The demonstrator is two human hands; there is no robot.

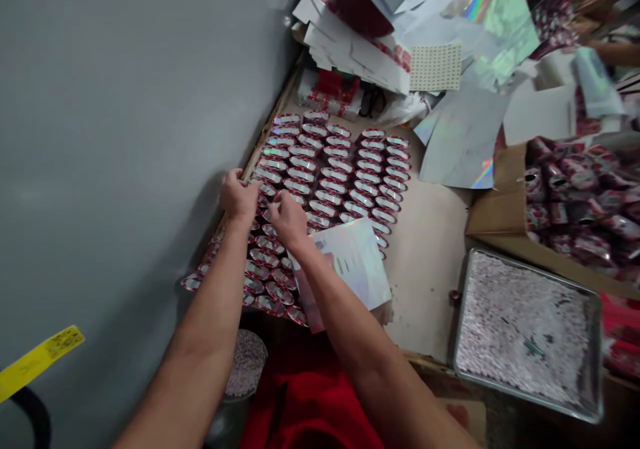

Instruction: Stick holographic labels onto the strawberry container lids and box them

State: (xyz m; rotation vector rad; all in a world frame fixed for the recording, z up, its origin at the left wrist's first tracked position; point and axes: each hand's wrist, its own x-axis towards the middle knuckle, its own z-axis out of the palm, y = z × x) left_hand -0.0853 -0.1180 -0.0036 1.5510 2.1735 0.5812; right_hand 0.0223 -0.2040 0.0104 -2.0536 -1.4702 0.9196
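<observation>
Rows of small red containers [327,197] stand packed on a table, many with a pale shiny strip across the top. My left hand [240,197] is at the left edge of the rows, its fingers curled and its thumb reaching over a container top. Just right of it, my right hand [289,219] is closed in a pinch low over another container; what its fingertips hold is too small to make out. Under my right forearm, a shiny sheet [350,262] lies across the containers. The nearer containers [265,272] show darker, silvery tops.
A metal tray [520,329] of small pale pieces sits at the right, beside a cardboard box [495,202] of red containers. Papers and foil sheets [463,132] crowd the back. A grey wall [110,135] borders the left. Another person's hands [603,2] show at far right. Below is a bucket [247,362].
</observation>
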